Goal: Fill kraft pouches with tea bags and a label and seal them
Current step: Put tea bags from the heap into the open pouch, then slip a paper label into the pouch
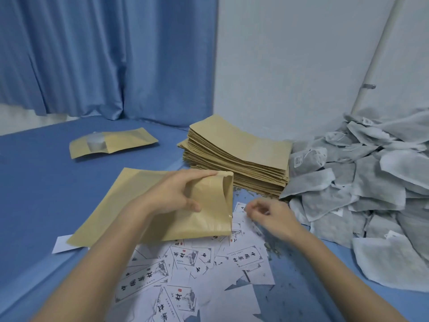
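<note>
While the left hand [176, 196] grips the kraft pouch [148, 208] mouth open, the right hand [269, 214] hovers beside, fingers loosely curled, empty.

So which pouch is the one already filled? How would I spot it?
Start at the tall stack of flat kraft pouches against the white wall, then look left across the blue surface. The filled pouch lies there alone, near the curtain, bulging, with pale contents showing through its window.

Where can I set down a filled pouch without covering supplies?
Bare blue surface lies left of the held pouch, in front of the filled pouch. Crowded: labels in front, pouch stack and tea bags to the right.
</note>
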`<state>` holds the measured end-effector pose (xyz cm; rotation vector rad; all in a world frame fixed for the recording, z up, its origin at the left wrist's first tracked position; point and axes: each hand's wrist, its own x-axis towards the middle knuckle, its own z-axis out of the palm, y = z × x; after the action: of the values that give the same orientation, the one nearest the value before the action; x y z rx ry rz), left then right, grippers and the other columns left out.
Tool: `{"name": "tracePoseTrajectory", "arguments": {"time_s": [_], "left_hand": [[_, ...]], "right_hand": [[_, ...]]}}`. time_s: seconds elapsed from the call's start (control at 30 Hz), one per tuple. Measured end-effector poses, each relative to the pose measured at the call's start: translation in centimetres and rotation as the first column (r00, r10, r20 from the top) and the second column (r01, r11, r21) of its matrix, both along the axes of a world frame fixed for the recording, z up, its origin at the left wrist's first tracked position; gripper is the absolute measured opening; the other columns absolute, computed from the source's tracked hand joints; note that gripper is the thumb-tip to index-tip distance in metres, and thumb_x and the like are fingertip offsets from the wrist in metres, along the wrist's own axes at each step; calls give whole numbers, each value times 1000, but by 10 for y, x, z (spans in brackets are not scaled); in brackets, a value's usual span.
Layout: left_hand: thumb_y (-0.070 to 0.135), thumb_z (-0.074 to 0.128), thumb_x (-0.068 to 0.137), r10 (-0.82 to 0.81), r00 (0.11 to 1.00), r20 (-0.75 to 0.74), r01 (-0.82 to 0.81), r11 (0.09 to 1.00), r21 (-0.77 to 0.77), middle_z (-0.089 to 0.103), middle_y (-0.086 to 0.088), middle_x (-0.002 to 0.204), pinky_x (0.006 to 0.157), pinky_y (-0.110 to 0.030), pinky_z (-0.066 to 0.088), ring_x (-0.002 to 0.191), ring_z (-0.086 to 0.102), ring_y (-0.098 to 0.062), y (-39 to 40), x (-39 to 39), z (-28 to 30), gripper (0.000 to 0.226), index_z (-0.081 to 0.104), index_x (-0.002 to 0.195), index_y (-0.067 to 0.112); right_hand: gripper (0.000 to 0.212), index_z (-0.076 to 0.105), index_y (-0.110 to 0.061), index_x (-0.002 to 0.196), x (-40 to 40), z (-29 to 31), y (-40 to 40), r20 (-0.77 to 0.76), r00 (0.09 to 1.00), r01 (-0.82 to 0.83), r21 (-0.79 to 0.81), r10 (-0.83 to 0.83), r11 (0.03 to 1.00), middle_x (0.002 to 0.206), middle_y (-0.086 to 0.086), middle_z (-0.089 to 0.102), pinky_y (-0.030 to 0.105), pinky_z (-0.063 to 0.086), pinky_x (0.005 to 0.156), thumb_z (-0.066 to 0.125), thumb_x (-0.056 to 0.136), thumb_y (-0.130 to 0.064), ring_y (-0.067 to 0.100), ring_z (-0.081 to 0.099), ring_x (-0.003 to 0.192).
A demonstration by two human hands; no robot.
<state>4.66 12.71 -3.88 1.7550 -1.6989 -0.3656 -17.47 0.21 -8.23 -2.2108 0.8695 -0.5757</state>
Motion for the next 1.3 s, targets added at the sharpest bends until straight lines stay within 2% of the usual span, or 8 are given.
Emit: {"name": "tracePoseTrajectory", "arguments": {"time_s": [0.07, 0.17, 0.53, 0.73, 0.9, 1.07, 1.17, 1.3], "left_hand": [[6, 84, 64, 14, 1000, -10, -14, 1000, -5, 49, 32, 129, 106, -24, 34, 122, 43, 5, -2, -1, 0, 90, 42, 118, 65], [8, 85, 63, 19, 1000, 10, -19, 1000, -8, 50, 31, 130, 107, -26, 33, 124, 43, 2, -3, -3, -1, 92, 41, 117, 67], [9, 86, 60, 14, 1000, 13, -14, 1000, -9, 51, 40, 121, 98, -17, 36, 114, 46, 13, -1, -5, -1, 91, 45, 113, 70], [8, 87, 60, -8, 1000, -20, 8, 1000, -3, 52, 43, 117, 91, -7, 35, 111, 45, 18, 1, -9, 5, 89, 48, 110, 70], [1, 85, 59, -106, 985, -135, 99, 993, -57, 55, 37, 119, 85, 2, 32, 113, 47, 17, 0, -20, 12, 86, 54, 120, 54], [-3, 84, 60, -201, 960, -197, 193, 979, -58, 60, 28, 121, 91, -2, 32, 117, 48, 11, -5, -33, 15, 81, 56, 119, 45], [-3, 82, 62, -224, 958, -179, 218, 975, -53, 56, 29, 125, 92, -1, 30, 119, 45, 14, -6, -43, 16, 78, 56, 121, 41], [19, 85, 67, -214, 974, -78, 202, 970, -136, 45, 22, 139, 105, -10, 26, 128, 36, 11, 1, -53, 25, 78, 47, 131, 41]], "right_hand": [[41, 63, -26, 107, -4, -13, -3, -346, 937, -79, -91, 43, 993, 100, -11, 56, 16, 40, 72, 65, 77, -54, 7, 53, 91], [73, 54, -21, 125, 0, -20, -1, -421, 906, -103, -132, 39, 986, 113, -5, 46, 18, 36, 78, 68, 67, -64, 6, 45, 94], [11, 73, -32, 63, -16, -1, -12, -52, 997, 63, 113, -57, 992, 46, -15, 50, 10, 28, 46, 79, 68, -40, 1, 42, 46], [7, 69, -32, 75, -9, 31, -2, 311, 949, 98, -150, -47, 984, 76, -24, 67, 6, 38, 64, 72, 78, -27, -7, 57, 73], [27, 69, -18, 107, 21, 41, 19, 174, 964, -139, -322, 203, 937, 94, -8, 69, 17, 44, 79, 64, 84, -5, 4, 60, 88], [26, 61, 4, 111, 36, 37, 24, -9, 986, -162, -290, 167, 943, 108, 18, 62, 28, 42, 82, 52, 87, 3, 30, 57, 103], [24, 55, -2, 115, 44, 42, 25, -245, 952, -245, -252, 183, 936, 100, 8, 54, 24, 37, 81, 49, 93, -9, 17, 51, 99], [11, 56, -12, 99, 38, 56, 23, -149, 976, -203, -336, 161, 920, 77, -12, 46, 16, 33, 63, 51, 90, -8, 4, 46, 74]]}}
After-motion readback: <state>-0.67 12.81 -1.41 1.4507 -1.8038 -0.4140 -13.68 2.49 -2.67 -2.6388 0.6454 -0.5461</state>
